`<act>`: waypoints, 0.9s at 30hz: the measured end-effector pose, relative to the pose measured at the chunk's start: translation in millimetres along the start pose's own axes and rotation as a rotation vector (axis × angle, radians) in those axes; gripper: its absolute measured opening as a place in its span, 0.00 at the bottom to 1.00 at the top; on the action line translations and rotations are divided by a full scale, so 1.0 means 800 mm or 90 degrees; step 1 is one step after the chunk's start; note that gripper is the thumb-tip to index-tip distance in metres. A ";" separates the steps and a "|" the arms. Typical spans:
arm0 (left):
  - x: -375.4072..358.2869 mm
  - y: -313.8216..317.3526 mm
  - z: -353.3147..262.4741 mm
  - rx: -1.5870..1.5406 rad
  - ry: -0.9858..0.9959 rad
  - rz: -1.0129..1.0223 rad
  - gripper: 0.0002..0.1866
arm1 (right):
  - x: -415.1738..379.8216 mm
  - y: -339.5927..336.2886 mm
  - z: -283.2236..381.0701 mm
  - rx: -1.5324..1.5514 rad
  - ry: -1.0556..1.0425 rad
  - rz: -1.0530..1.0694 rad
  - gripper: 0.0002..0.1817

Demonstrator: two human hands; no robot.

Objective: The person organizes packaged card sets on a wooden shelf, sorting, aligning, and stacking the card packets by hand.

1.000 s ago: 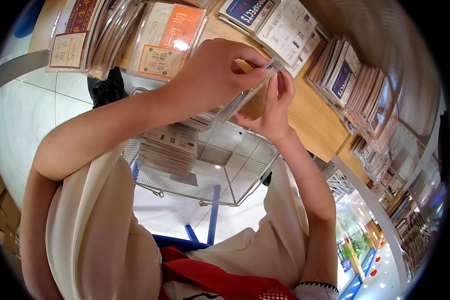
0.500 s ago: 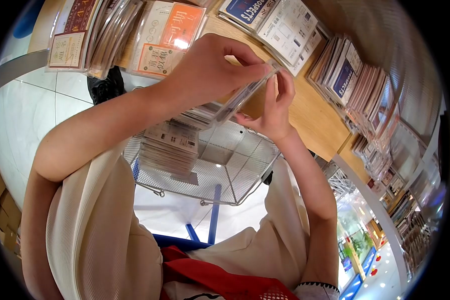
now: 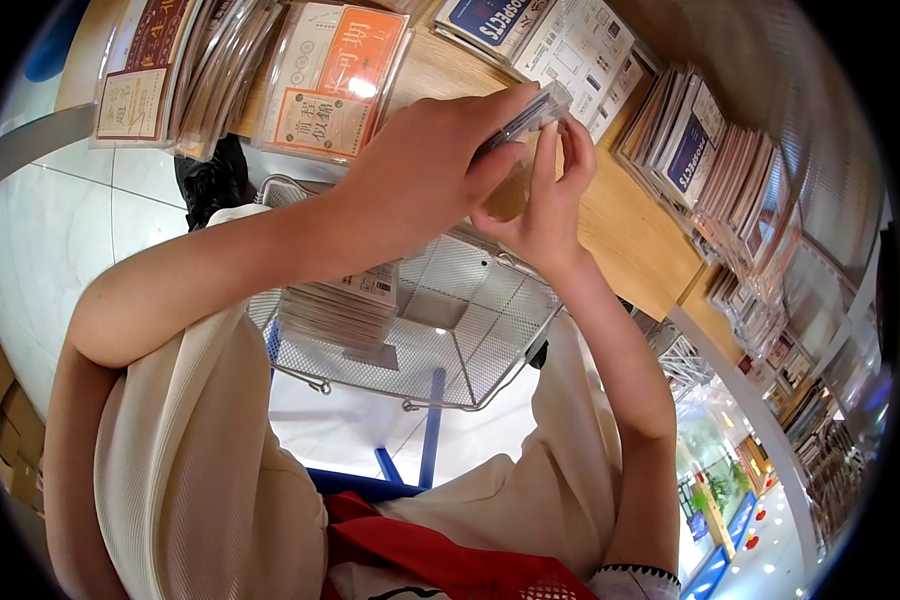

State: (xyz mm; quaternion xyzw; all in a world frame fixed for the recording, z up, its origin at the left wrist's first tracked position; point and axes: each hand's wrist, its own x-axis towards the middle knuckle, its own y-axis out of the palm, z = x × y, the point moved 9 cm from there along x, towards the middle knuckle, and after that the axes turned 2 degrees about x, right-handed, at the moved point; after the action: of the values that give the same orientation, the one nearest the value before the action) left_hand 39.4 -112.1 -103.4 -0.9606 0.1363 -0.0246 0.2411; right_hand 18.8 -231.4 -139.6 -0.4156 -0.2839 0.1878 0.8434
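My left hand [image 3: 410, 180] is closed around a thin clear plastic packet [image 3: 541, 108], which is turned nearly edge-on above the table's near edge. At the packet's right end are the curled fingertips of my right hand [image 3: 550, 195], touching it, with the thumb held lower and apart. The packet's contents cannot be made out. Below my hands, a wire mesh basket [image 3: 470, 345] holds a stack of similar flat packets [image 3: 335, 315], partly covered by my left forearm.
The wooden table [image 3: 635, 230] carries an orange-labelled packet pile [image 3: 355, 55], leaning packets [image 3: 225, 80] at left, blue "PROSPECTS" packets [image 3: 495, 22] at the back and a long row of packets [image 3: 735, 175] at right. A black bag [image 3: 213, 180] lies beside the basket.
The packet has turned from a long slanting position to a shorter, nearly edge-on one higher up. My left hand has rolled and come down slightly; my right hand has barely moved.
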 end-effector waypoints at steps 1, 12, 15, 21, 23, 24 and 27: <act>0.001 0.000 0.001 -0.010 -0.004 0.001 0.23 | 0.000 0.000 0.001 -0.006 -0.003 -0.003 0.61; -0.002 0.000 0.001 -0.032 0.050 -0.035 0.24 | 0.002 -0.001 0.005 -0.021 0.006 -0.042 0.64; -0.002 0.003 0.011 -0.047 0.047 -0.043 0.25 | 0.009 -0.001 0.006 -0.021 0.007 -0.039 0.63; 0.007 -0.008 0.026 -0.005 0.100 -0.123 0.26 | 0.023 -0.002 0.012 -0.040 -0.015 -0.021 0.55; 0.013 -0.016 0.034 0.060 0.103 -0.106 0.26 | 0.027 0.000 0.014 -0.087 -0.023 -0.003 0.51; 0.017 -0.016 0.045 0.030 0.080 -0.083 0.26 | 0.028 0.000 0.014 -0.119 -0.025 0.005 0.50; 0.022 -0.016 0.073 -0.034 0.022 -0.035 0.25 | 0.029 0.007 0.014 -0.166 -0.017 0.061 0.47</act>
State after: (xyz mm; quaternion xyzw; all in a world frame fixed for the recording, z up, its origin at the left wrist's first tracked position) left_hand 66.0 -79.1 -149.2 -0.9695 0.1147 -0.0442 0.2122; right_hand 29.1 -209.1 -130.9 -0.5322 -0.2971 0.1953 0.7684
